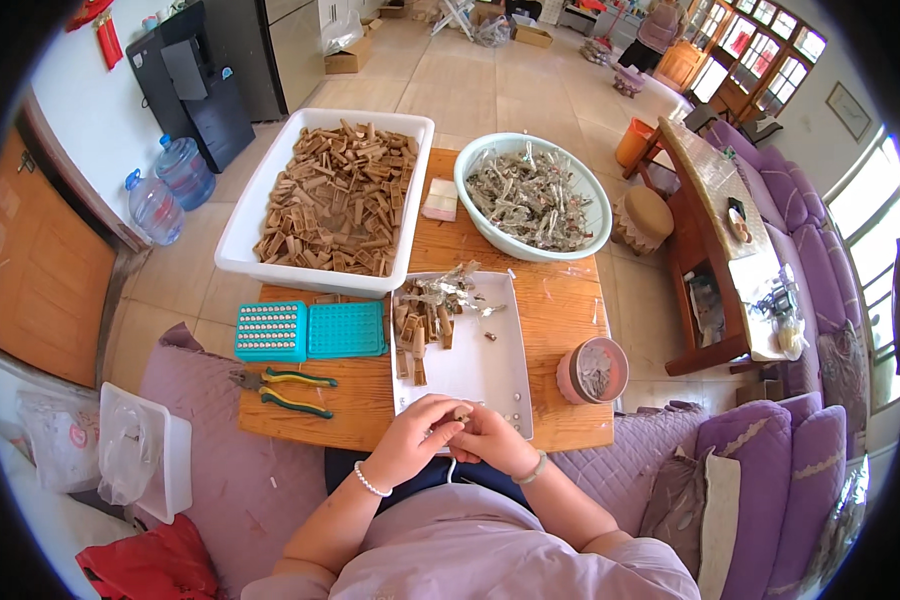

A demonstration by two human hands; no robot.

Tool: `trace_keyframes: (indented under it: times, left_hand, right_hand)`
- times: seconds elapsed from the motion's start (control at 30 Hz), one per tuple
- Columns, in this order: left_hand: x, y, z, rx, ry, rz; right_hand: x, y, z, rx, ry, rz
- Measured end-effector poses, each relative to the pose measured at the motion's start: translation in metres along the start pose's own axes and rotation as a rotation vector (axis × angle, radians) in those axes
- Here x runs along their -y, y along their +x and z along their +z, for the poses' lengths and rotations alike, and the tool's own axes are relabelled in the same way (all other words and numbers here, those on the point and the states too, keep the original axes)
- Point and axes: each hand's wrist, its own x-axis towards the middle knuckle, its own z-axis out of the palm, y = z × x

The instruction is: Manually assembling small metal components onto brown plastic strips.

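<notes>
My left hand and my right hand meet at the near edge of a shallow white tray. Both are closed, fingertips together around something small; its kind is mostly hidden by the fingers. Inside the tray, small brown channel-shaped pieces are heaped at the left. Clear plastic-wrapped bits lie at its far end, and a few tiny metallic pieces are scattered on the right. Left of the tray are green-and-yellow-handled pliers with their handles apart, and an opened teal case holding rows of small silvery round parts.
A large white tub of brown pieces stands at the far left of the wooden table. Beside it sit a pale blue basin of plastic-wrapped bits and a small whitish block. A pink container stands right; purple-covered seating flanks me.
</notes>
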Motion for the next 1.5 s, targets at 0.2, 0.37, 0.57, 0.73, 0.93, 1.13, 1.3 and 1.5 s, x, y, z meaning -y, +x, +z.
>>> trace_keyframes:
  times: [0.2, 0.37, 0.57, 0.73, 0.93, 1.13, 1.3, 1.5]
  left_hand:
    - [0.007, -0.005, 0.014, -0.191, -0.543, -0.092]
    - [0.010, -0.001, 0.015, -0.296, -0.793, -0.170]
    - [-0.004, -0.001, 0.016, -0.368, -0.962, -0.173]
    - [0.007, -0.002, 0.011, -0.340, -0.908, -0.178]
    - [0.013, 0.000, 0.012, -0.327, -0.796, -0.145]
    - [0.025, -0.001, 0.015, -0.338, -0.640, -0.118]
    - [0.020, -0.001, 0.005, -0.264, -0.687, -0.130]
    - [0.027, -0.008, 0.008, -0.388, -0.767, -0.192]
  right_hand:
    - [0.018, -0.008, 0.009, -0.160, 0.096, -0.053]
    - [0.024, -0.007, 0.014, -0.209, 0.105, -0.172]
    - [0.024, -0.007, 0.021, -0.184, 0.089, -0.202]
    - [0.020, -0.004, 0.022, -0.189, 0.058, -0.207]
    - [0.012, 0.000, 0.022, -0.204, 0.051, -0.193]
    - [0.005, 0.004, 0.025, -0.220, 0.051, -0.171]
    - [0.009, 0.004, 0.018, -0.227, 0.071, -0.137]
    - [-0.006, 0.002, 0.001, -0.120, 0.000, -0.142]
